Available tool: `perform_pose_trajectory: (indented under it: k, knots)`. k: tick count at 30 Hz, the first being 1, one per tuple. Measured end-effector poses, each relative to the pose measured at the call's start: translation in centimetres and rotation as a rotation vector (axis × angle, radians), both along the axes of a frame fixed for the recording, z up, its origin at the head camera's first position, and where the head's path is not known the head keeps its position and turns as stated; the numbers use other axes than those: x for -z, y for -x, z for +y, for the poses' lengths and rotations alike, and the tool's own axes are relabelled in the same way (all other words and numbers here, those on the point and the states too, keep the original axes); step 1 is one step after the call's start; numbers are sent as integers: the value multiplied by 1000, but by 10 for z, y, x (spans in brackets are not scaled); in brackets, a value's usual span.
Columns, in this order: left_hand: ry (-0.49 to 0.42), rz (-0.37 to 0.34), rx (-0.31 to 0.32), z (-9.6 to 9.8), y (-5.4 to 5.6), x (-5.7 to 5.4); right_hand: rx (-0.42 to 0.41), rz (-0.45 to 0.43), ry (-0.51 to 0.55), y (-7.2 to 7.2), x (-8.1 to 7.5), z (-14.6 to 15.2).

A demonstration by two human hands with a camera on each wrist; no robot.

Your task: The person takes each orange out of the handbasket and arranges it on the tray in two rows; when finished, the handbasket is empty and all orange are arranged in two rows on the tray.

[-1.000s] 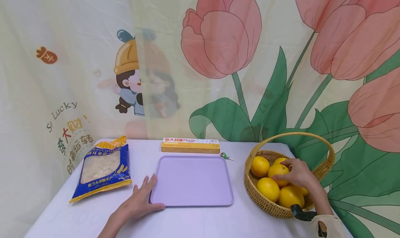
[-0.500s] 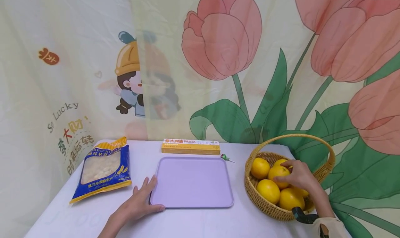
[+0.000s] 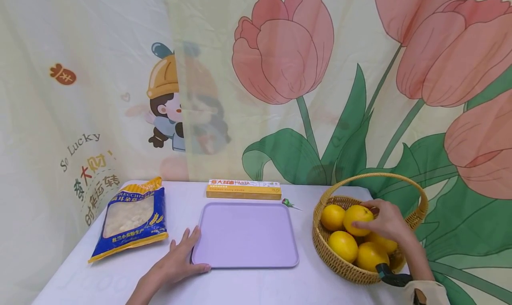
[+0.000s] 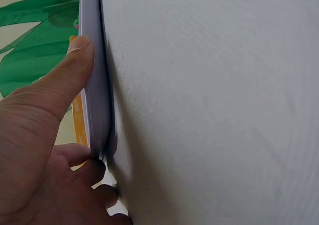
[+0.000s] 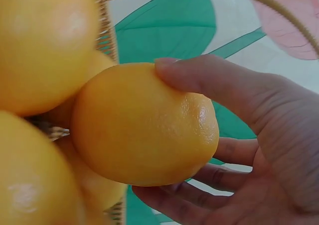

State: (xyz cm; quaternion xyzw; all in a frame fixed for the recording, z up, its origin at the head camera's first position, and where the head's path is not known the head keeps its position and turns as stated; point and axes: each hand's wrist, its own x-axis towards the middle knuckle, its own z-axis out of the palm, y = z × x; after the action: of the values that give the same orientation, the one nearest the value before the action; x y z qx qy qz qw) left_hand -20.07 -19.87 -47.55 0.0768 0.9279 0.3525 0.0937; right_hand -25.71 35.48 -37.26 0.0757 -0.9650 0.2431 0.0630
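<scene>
Over on the right, a yellow fruit point(image 3: 357, 219) sits just left of the right hand point(image 3: 385, 220), pinched between its thumb and curved fingers, among other fruits in the wicker basket point(image 3: 330, 261). That arm reaches in from the near right. The left hand point(image 3: 178, 257) lies spread, fingers fairly straight, only touching the lilac tray point(image 3: 246, 234) around its near left corner.

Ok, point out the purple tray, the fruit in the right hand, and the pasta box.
Purple tray point(image 3: 246, 235), head view: bare middle of its flat surface.
Held yellow fruit point(image 5: 139, 128), right wrist view: middle of its visible side.
Pasta box point(image 3: 243, 192), head view: its yellow front face.
</scene>
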Motion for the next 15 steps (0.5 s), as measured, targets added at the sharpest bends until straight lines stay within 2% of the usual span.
perform_pose_trajectory:
  k: [9, 15]
  knots:
    - [-6, -2, 3, -2, 0, 1, -50, 53, 1, -15, -27, -17]
    - [-14, 14, 14, -1, 0, 1, -104, 74, -30, -33, -46, -30]
